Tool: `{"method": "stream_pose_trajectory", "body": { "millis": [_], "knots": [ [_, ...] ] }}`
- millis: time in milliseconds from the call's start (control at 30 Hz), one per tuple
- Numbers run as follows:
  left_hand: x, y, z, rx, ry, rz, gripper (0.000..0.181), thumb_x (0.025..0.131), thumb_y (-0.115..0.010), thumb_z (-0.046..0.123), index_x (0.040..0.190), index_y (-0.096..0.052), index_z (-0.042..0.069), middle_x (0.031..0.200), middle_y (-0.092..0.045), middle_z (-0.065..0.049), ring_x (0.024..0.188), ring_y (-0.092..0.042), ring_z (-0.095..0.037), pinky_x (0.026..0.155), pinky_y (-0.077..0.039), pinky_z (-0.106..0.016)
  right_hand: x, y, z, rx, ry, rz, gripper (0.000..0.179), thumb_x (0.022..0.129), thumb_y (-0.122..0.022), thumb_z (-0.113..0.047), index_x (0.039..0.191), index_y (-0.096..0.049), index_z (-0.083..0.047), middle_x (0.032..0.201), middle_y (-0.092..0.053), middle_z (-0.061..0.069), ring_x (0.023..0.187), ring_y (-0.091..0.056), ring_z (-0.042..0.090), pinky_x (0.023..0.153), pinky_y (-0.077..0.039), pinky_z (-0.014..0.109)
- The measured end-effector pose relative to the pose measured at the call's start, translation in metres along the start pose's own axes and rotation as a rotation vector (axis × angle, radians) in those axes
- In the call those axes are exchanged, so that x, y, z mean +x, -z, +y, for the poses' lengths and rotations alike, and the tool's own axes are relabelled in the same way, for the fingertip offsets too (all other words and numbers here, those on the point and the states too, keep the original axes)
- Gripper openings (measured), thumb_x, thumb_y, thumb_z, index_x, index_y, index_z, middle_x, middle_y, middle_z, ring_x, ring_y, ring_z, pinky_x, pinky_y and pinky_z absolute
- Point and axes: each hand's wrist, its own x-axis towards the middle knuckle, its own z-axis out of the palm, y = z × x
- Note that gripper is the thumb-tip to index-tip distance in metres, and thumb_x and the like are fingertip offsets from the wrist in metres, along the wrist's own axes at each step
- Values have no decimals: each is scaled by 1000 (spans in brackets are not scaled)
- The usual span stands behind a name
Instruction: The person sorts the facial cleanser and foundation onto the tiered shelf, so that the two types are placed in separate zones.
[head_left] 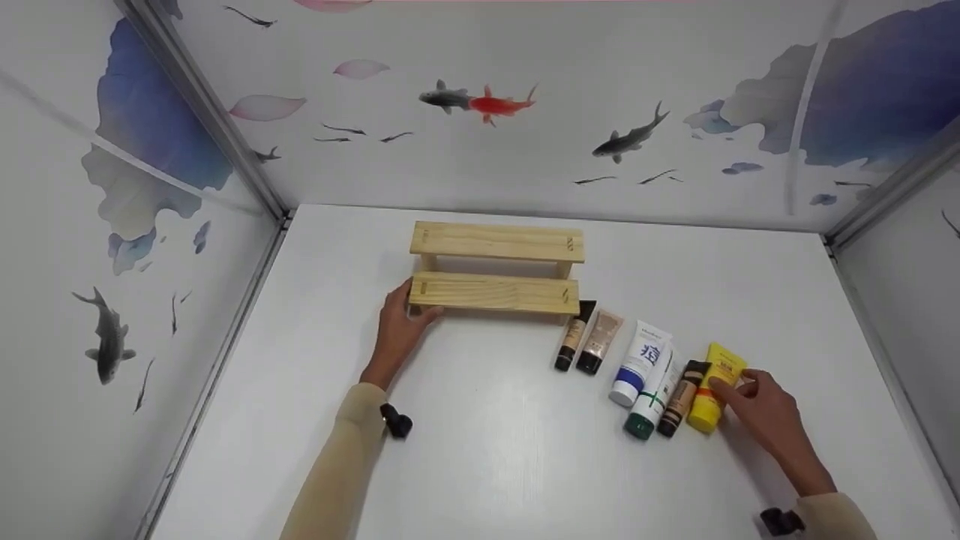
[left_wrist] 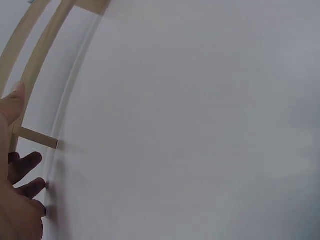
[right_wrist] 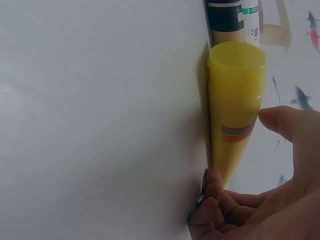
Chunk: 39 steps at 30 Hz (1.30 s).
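Observation:
A two-step wooden rack (head_left: 495, 292) stands toward the back of the white table. My left hand (head_left: 401, 326) grips the left end of its lower step, thumb at the front edge; in the left wrist view the thumb (left_wrist: 15, 102) lies against the wood and the other fingers hang below, near a rack leg (left_wrist: 35, 136). At the right, a yellow squeeze tube (head_left: 724, 367) lies on the table with its cap toward me. My right hand (head_left: 765, 409) pinches it, the thumb on top and fingers at its far side. The right wrist view shows the same yellow tube (right_wrist: 235, 100) close up.
Left of the yellow tube lie a brown-and-black tube (head_left: 684, 397), a white tube with a green cap (head_left: 656, 394) and a white tube with a blue cap (head_left: 641, 360). Two foundation tubes (head_left: 600, 341) lie by the rack's right end. Printed walls (head_left: 525, 165) enclose the table.

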Motion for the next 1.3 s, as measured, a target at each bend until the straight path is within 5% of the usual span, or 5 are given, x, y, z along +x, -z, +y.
{"method": "stream_pose_trajectory", "body": {
  "millis": [200,967,1300],
  "knots": [
    [3,-4,-7,-20,-54,14,87,99,-87,31,167,-42,1,167,-51,-17,161,-40,-31,138,-4,-40,1,-1,0,2,-9,7,111,105,-58,-72,158,-30,22,123,-63,31,99,-60,33,72,-52,32],
    [3,-3,-14,-59,-72,2,97,97,-86,39,171,-35,2,174,-41,-19,164,-32,-33,138,-5,-39,5,-6,-8,-4,-74,48,100,103,-61,-71,141,-49,21,129,-62,39,99,-61,37,69,-51,32],
    [0,-5,-14,-58,-23,14,99,97,-85,45,173,-34,8,172,-42,-18,160,-37,-35,132,-29,-51,10,1,-5,30,-102,52,100,104,-63,-66,145,-46,23,135,-60,42,99,-63,37,69,-52,31]
  ]
}}
